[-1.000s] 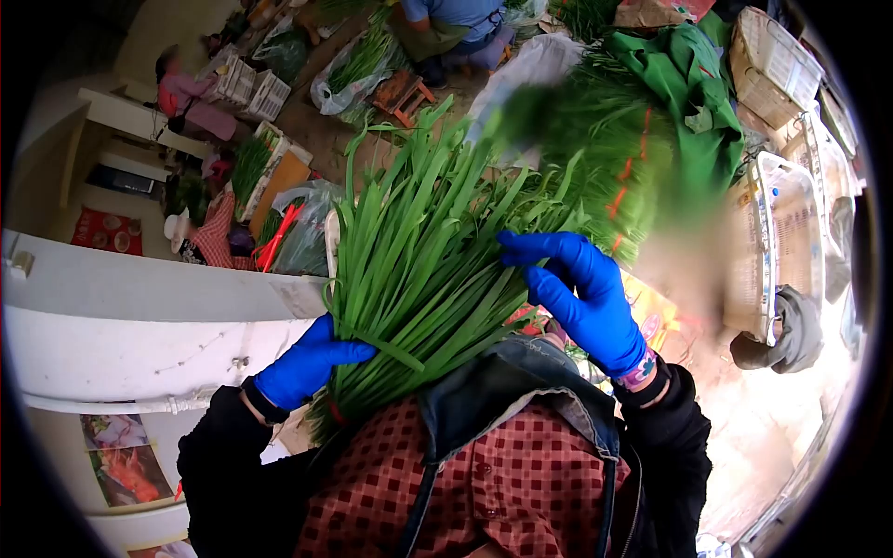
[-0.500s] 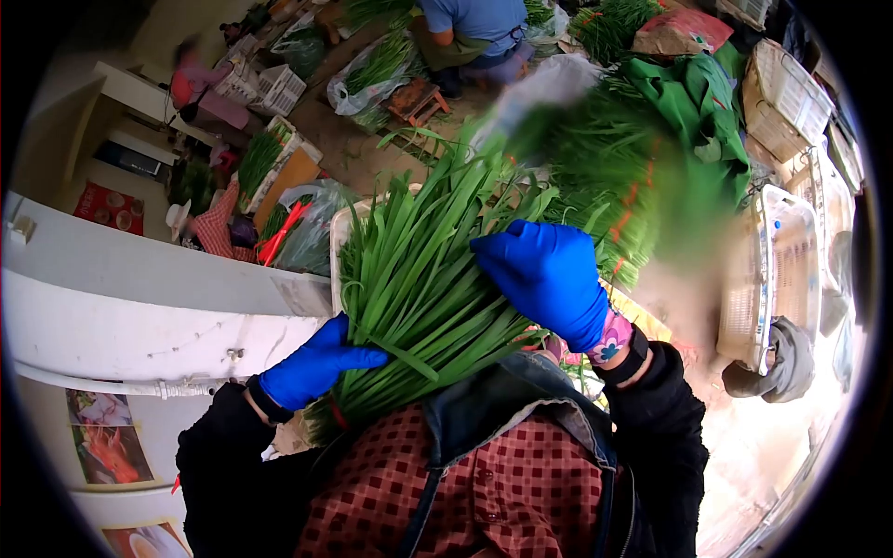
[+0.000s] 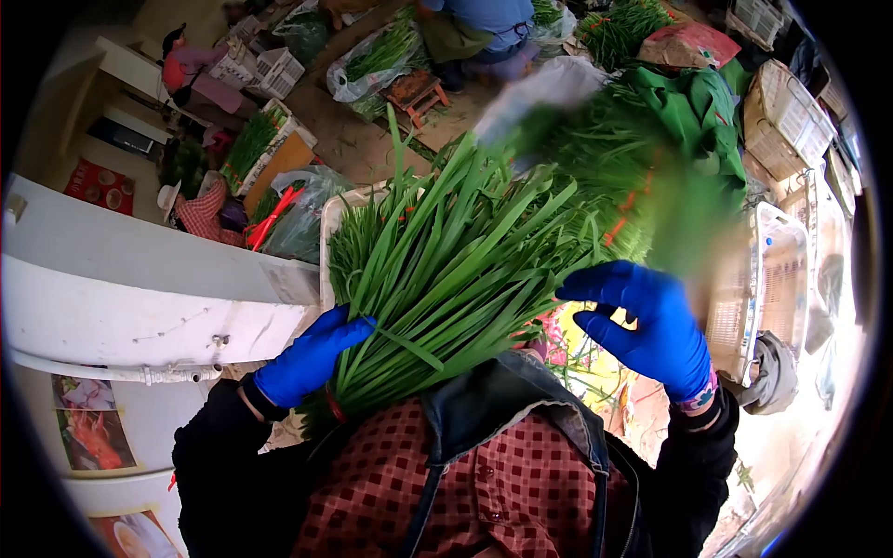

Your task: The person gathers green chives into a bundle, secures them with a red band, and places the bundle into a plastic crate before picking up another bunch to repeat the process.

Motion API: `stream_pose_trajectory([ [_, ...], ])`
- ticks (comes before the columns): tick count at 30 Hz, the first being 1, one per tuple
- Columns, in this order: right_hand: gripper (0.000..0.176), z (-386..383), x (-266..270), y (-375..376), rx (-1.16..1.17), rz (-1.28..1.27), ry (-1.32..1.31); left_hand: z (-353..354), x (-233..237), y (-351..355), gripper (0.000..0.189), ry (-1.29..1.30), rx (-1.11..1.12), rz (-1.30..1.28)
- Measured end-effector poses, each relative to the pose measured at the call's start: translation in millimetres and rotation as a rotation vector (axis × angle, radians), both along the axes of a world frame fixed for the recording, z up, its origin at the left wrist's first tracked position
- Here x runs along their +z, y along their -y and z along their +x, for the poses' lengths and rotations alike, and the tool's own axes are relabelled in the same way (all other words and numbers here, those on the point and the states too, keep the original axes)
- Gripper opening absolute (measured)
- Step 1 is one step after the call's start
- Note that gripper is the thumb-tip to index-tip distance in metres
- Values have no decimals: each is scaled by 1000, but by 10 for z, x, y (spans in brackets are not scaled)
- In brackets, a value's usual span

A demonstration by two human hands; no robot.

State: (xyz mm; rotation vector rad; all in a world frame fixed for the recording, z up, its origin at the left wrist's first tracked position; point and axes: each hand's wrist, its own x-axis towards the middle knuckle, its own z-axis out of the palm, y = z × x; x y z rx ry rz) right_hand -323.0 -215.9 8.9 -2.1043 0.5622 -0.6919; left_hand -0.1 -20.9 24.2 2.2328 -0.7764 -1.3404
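A thick bunch of Chinese chives [image 3: 456, 270] lies slanted in front of my chest, its long flat leaves fanning up and to the right. My left hand [image 3: 312, 361], in a blue glove, is closed around the lower left of the bunch, thumb over the leaves. Just below that hand a red band [image 3: 335, 405] circles the stems. My right hand [image 3: 642, 325], also blue-gloved, is at the right edge of the leaves with thumb and fingers apart. Nothing shows between its fingers.
Behind the bunch is a pale crate [image 3: 327, 265]. More banded chives [image 3: 605, 177] lie to the upper right, partly blurred. White crates [image 3: 758, 279] line the right side. A white ledge [image 3: 158, 316] runs along the left. A person in blue [image 3: 484, 23] sits at the back.
My right hand has moved right and down, off the leaves, and its fingers have opened. The leaf tips have spread further right. My left hand keeps its grip.
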Motion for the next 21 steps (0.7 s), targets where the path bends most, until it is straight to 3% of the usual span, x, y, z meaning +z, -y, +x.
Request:
stream_pose_trajectory([
  [2, 22, 161, 206, -7, -40, 141, 81, -93, 100, 71, 70, -70, -16, -35],
  [5, 31, 421, 225, 91, 31, -48, 315, -123, 132, 117, 70, -165, -37, -82],
  [11, 39, 669, -68, 112, -36, -265, -78, -146, 148, 101, 63, -233, -35, -142],
  [18, 42, 610, -179, 80, 181, 216, 48, -160, 107, 77, 55, -352, 38, -208],
  [21, 39, 595, -180, 66, 177, 211, -12, -176, 109, 88, 58, -365, 34, -197],
])
